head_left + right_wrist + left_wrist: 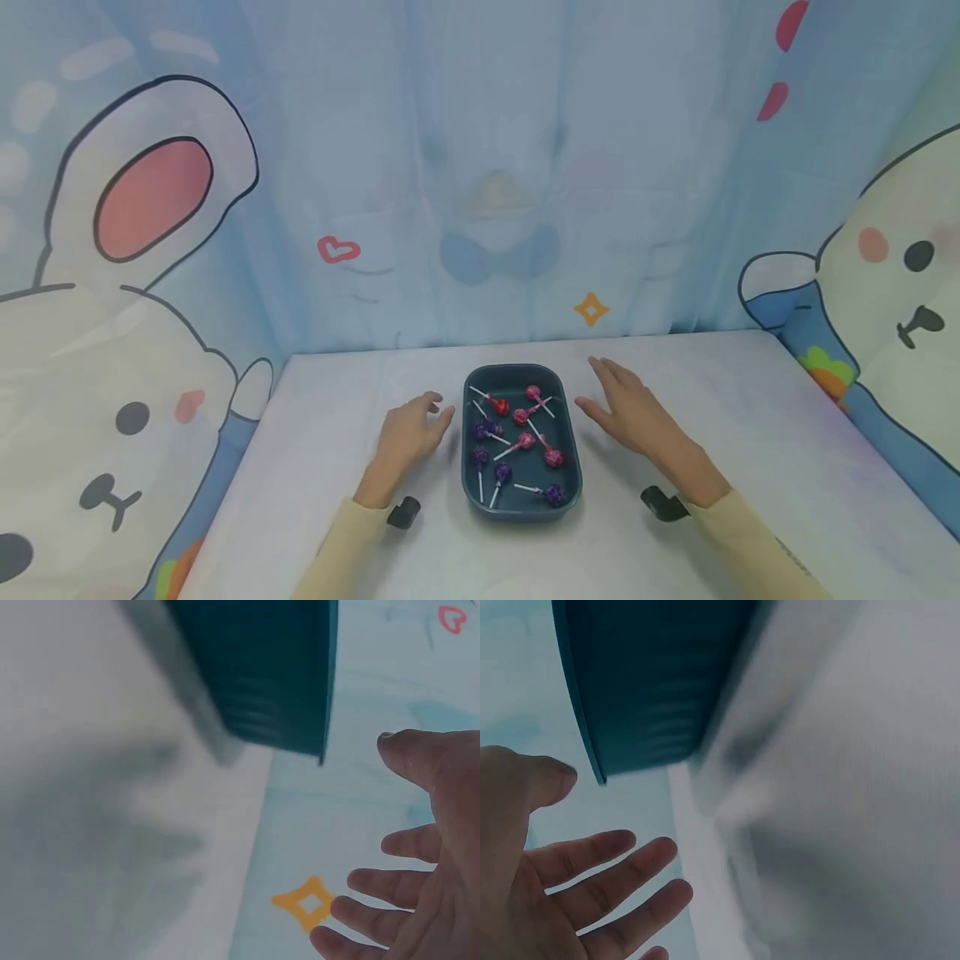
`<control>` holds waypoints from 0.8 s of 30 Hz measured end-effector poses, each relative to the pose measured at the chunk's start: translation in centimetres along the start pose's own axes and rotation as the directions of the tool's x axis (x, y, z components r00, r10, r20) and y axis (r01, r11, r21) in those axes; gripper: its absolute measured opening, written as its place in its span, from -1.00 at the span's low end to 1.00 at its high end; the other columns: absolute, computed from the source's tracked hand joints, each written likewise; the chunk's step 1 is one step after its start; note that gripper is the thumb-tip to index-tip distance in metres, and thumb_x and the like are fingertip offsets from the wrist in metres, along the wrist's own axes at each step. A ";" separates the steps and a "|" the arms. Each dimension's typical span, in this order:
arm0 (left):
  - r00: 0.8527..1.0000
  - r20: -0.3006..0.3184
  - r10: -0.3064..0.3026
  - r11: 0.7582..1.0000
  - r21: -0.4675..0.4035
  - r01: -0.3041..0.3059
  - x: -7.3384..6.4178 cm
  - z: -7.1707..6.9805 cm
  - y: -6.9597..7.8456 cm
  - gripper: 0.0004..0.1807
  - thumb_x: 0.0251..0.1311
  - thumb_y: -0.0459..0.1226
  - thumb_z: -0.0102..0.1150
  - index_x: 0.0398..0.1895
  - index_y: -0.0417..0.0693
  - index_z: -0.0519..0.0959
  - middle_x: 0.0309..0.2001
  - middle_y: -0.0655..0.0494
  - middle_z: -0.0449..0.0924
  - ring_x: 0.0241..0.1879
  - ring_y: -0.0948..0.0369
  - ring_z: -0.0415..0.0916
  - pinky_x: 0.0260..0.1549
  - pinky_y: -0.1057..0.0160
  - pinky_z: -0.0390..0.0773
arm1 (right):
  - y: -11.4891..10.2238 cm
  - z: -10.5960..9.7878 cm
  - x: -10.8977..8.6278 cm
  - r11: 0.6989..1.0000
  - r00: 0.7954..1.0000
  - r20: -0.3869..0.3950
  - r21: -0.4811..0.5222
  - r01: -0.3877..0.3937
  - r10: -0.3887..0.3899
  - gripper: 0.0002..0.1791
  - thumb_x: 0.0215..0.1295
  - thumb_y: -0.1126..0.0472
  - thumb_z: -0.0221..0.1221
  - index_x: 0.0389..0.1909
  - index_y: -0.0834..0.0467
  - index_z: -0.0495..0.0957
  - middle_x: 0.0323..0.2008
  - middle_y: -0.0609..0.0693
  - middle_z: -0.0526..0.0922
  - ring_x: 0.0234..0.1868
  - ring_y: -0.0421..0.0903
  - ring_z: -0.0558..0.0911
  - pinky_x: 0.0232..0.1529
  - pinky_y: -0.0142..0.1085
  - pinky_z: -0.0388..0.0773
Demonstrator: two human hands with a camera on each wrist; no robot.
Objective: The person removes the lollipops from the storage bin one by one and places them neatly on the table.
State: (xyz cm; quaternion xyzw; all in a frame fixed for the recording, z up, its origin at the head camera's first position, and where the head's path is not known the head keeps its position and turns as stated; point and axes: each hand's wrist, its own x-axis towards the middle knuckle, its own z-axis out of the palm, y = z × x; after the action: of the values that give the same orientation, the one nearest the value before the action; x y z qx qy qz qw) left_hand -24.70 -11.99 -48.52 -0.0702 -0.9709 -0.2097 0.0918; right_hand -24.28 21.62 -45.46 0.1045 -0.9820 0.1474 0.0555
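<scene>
A dark teal rectangular tray (517, 510) stands on the white table between the two hands. Several lollipops lie loose in it: a red one (501, 407), pink ones such as this lollipop (553, 457) at the right, and purple ones such as this lollipop (555, 495) near the front. To the left of the tray, my left hand (408, 429) hovers with fingers apart and slightly bent, holding nothing. My right hand (630, 408) is on the other side, fingers extended toward the tray's far right corner, also holding nothing. Both wrist views show a gap between fingers and tray wall (652, 697).
The white table (750, 417) reaches back to a light blue curtain (495, 125) printed with cartoon animals. Each wrist carries a small black device, one by the left sleeve (403, 512) and one by the right sleeve (663, 504).
</scene>
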 end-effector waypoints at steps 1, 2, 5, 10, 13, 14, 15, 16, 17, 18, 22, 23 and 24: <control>1.000 0.003 0.006 1.000 -0.023 -0.006 -0.1 0.0 0.4 -0.54 0.21 0.12 -0.08 -0.03 0.04 0.51 -0.16 0.10 0.65 -0.15 0.10 0.58 -0.14 0.10 0.48 | -0.5 -0.3 0.0 1.000 1.000 0.007 0.001 0.008 -0.008 -0.09 0.20 -0.34 -0.07 0.40 0.14 -0.06 0.35 0.28 0.09 0.33 0.26 0.14 0.20 0.17 0.16; 1.000 0.008 0.006 0.999 -0.038 -0.006 -0.1 0.1 0.8 -0.56 0.22 0.12 -0.08 -0.06 0.05 0.52 -0.19 0.13 0.66 -0.19 0.12 0.59 -0.19 0.12 0.49 | -1.0 -0.5 0.1 1.000 1.000 0.011 0.002 0.020 -0.020 -0.11 0.21 -0.29 -0.02 0.40 0.13 -0.05 0.35 0.27 0.10 0.32 0.25 0.16 0.19 0.15 0.18; 0.999 0.032 -0.002 0.997 -0.074 0.005 -0.4 0.2 1.7 -0.59 0.23 0.13 -0.10 -0.16 0.08 0.55 -0.25 0.18 0.65 -0.27 0.20 0.57 -0.28 0.19 0.48 | -2.7 -1.1 0.1 0.998 0.998 0.018 -0.002 0.057 -0.057 -0.15 0.21 -0.21 0.05 0.39 0.11 0.00 0.33 0.23 0.16 0.30 0.21 0.23 0.18 0.10 0.24; 0.997 0.074 0.002 0.995 -0.103 0.005 -0.7 0.3 2.4 -0.61 0.23 0.14 -0.11 -0.32 0.10 0.56 -0.43 0.23 0.59 -0.46 0.29 0.47 -0.43 0.29 0.42 | -5.0 -1.3 0.2 0.988 0.989 0.005 -0.042 0.148 -0.147 -0.25 0.20 -0.16 0.10 0.33 0.12 0.15 0.24 0.17 0.33 0.22 0.14 0.37 0.14 0.03 0.33; 0.997 0.081 0.013 0.994 -0.110 -0.004 -0.7 0.4 2.5 -0.64 0.22 0.12 -0.09 -0.41 0.11 0.54 -0.54 0.27 0.53 -0.56 0.32 0.40 -0.53 0.33 0.36 | -6.1 -1.0 0.5 0.974 0.976 0.004 -0.063 0.218 -0.218 -0.32 0.21 -0.13 0.11 0.26 0.13 0.26 0.17 0.15 0.42 0.16 0.11 0.44 0.11 0.00 0.37; 0.997 0.082 0.017 0.994 -0.112 -0.007 -0.7 0.5 2.6 -0.65 0.21 0.11 -0.07 -0.44 0.11 0.53 -0.57 0.27 0.51 -0.59 0.32 0.37 -0.57 0.33 0.35 | -6.5 -0.9 0.6 0.968 0.970 0.005 -0.069 0.242 -0.243 -0.34 0.20 -0.11 0.13 0.24 0.14 0.29 0.15 0.14 0.44 0.15 0.10 0.45 0.10 -0.01 0.38; 0.996 0.081 0.021 0.994 -0.112 -0.012 -0.7 0.5 2.6 -0.66 0.21 0.10 -0.06 -0.47 0.11 0.52 -0.60 0.28 0.49 -0.62 0.32 0.36 -0.59 0.34 0.33 | -6.8 -0.8 0.7 0.961 0.964 0.009 -0.079 0.266 -0.267 -0.36 0.20 -0.11 0.13 0.22 0.14 0.32 0.13 0.14 0.46 0.13 0.09 0.47 0.09 -0.02 0.40; 0.997 0.080 0.024 0.994 -0.110 -0.015 -0.7 0.5 2.7 -0.67 0.20 0.10 -0.05 -0.49 0.11 0.50 -0.62 0.29 0.47 -0.63 0.32 0.34 -0.61 0.34 0.31 | -7.2 -0.7 0.9 0.953 0.957 0.012 -0.088 0.290 -0.290 -0.38 0.19 -0.10 0.14 0.20 0.15 0.34 0.11 0.13 0.47 0.11 0.08 0.49 0.07 -0.03 0.41; 0.996 0.079 0.027 0.994 -0.111 -0.018 -0.7 0.5 2.7 -0.68 0.20 0.09 -0.04 -0.50 0.11 0.49 -0.63 0.29 0.46 -0.64 0.32 0.33 -0.62 0.35 0.30 | -7.5 -0.6 1.0 0.946 0.950 0.016 -0.092 0.311 -0.310 -0.40 0.19 -0.09 0.15 0.17 0.16 0.37 0.09 0.13 0.49 0.10 0.08 0.50 0.06 -0.04 0.42; 0.996 0.080 0.030 0.994 -0.112 -0.021 -0.7 0.5 2.7 -0.68 0.19 0.08 -0.04 -0.51 0.11 0.48 -0.64 0.30 0.45 -0.65 0.32 0.32 -0.64 0.35 0.29 | -7.9 -0.5 1.2 0.939 0.944 0.021 -0.099 0.330 -0.329 -0.42 0.19 -0.08 0.15 0.15 0.16 0.39 0.07 0.12 0.50 0.08 0.07 0.51 0.05 -0.05 0.44; 0.996 0.085 0.037 0.993 -0.115 -0.027 -0.7 0.5 2.8 -0.69 0.19 0.07 -0.03 -0.53 0.11 0.46 -0.67 0.29 0.41 -0.67 0.32 0.30 -0.67 0.36 0.27 | -9.0 -0.1 1.9 0.916 0.925 0.054 -0.130 0.380 -0.376 -0.47 0.19 -0.08 0.15 0.08 0.16 0.45 -0.01 0.09 0.56 0.02 0.04 0.55 0.00 -0.08 0.47; 0.995 0.088 0.037 0.993 -0.118 -0.026 -0.7 0.5 2.8 -0.69 0.19 0.07 -0.03 -0.53 0.11 0.46 -0.67 0.29 0.41 -0.68 0.32 0.29 -0.68 0.36 0.26 | -9.3 0.1 2.0 0.914 0.923 0.069 -0.134 0.383 -0.377 -0.48 0.18 -0.08 0.16 0.07 0.16 0.46 -0.03 0.08 0.56 0.00 0.03 0.55 -0.02 -0.09 0.48; 0.995 0.090 0.036 0.993 -0.119 -0.026 -0.7 0.5 2.8 -0.69 0.19 0.07 -0.03 -0.53 0.11 0.45 -0.68 0.28 0.40 -0.68 0.32 0.29 -0.68 0.36 0.26 | -9.5 0.2 2.2 0.912 0.922 0.085 -0.140 0.385 -0.377 -0.49 0.18 -0.08 0.16 0.06 0.15 0.47 -0.06 0.07 0.57 -0.03 0.03 0.56 -0.04 -0.10 0.49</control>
State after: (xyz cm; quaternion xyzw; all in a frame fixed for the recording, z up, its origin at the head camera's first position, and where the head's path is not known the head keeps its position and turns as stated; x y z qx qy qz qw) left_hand -23.56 -9.33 -48.00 -0.1002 -0.9589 -0.2614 0.0457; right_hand -24.31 12.26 -42.73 0.2935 -0.9523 0.0546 0.0633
